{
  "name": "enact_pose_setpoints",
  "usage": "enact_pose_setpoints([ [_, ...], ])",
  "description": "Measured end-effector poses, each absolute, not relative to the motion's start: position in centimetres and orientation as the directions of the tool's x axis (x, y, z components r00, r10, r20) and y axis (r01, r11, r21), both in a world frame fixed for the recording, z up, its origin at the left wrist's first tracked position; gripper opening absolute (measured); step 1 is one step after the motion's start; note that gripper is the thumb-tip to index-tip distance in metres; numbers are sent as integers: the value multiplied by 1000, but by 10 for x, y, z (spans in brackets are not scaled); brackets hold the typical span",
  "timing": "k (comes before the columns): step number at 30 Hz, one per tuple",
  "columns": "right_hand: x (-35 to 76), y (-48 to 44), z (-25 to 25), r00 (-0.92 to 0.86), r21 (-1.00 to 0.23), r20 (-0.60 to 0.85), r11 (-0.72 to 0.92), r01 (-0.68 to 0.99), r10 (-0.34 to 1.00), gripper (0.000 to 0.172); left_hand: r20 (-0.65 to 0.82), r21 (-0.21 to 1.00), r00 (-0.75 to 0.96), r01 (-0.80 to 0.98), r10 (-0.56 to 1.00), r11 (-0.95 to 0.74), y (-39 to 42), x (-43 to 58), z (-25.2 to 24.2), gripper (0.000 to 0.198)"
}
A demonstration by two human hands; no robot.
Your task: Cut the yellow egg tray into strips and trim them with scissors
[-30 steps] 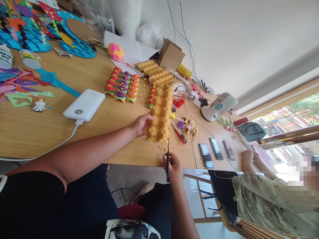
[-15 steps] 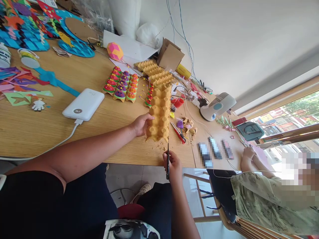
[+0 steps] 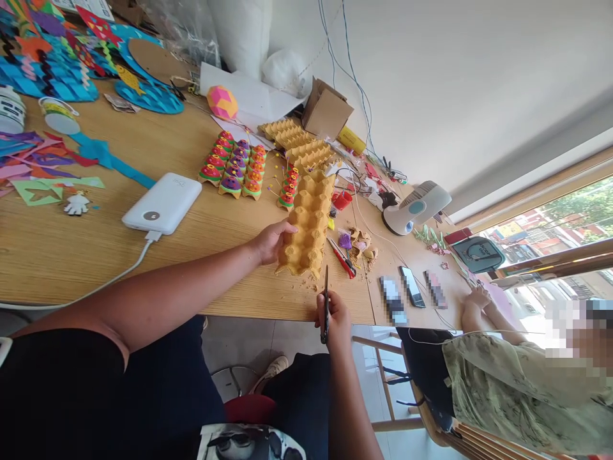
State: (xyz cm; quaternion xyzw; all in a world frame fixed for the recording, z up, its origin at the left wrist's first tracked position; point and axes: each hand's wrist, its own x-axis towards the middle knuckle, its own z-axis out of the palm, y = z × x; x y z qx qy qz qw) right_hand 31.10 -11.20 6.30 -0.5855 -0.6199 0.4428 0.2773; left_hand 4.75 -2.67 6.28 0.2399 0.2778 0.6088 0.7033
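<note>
My left hand (image 3: 274, 243) grips the left edge of a yellow egg carton strip (image 3: 306, 223), its thumb on the cups. The strip is tilted above the wooden table, with a ragged near end. In my right hand (image 3: 338, 319) is a pair of scissors (image 3: 325, 313) with dark handles, seen edge-on, blades pointing up. Their tip is just right of the carton's near corner, apart from it. Yellow crumbs (image 3: 309, 287) lie under the strip. Just to its right are a red utility knife (image 3: 343, 259) and torn carton pieces (image 3: 361, 243).
Painted egg-cup rows (image 3: 233, 166) and more yellow cartons (image 3: 297, 140) sit behind. A white power bank (image 3: 163, 203) with a cable lies left. On the right are phones (image 3: 412, 286), a small white fan (image 3: 416, 206) and a co-worker's hands (image 3: 477, 299).
The carton strip has tilted, its far end shifting right and its near end slightly left. The scissors now stand clear of its corner, their blade tip a little right of it.
</note>
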Motion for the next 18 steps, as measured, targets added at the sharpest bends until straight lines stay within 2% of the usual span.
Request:
enact_pose_setpoints([
  [8,316,-122,74,-251,-915,-159,-47,401,955,61,-83,654,123,-742,989,147,-24,45,60,79],
  [18,316,-123,68,-275,-870,-130,23,492,953,57,-84,666,106,-734,991,135,-24,42,62,78],
])
